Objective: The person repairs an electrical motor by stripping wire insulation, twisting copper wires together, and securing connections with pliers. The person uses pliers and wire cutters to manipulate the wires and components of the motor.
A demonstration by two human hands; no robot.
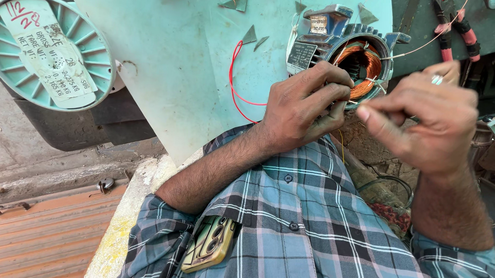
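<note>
We note daylight throughout. A pale green table [166, 78] is scuffed and worn. At its left edge sits a ribbed spool [43, 49]; grey concrete floor [10, 143] and orange corrugated shutter [40, 224] lie below.

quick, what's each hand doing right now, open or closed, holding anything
Left hand: closed, fingers curled against the motor stator at its copper winding.
Right hand: closed in a pinch; what it holds cannot be told.

Copper-orange coil [360, 63] in grey motor housing [343, 31]; red wire [234, 82]; pale teal sheet [178, 67] & spool [43, 49]; blue-grey plaid shirt [310, 227]; red-handled pliers [453, 34].
</note>
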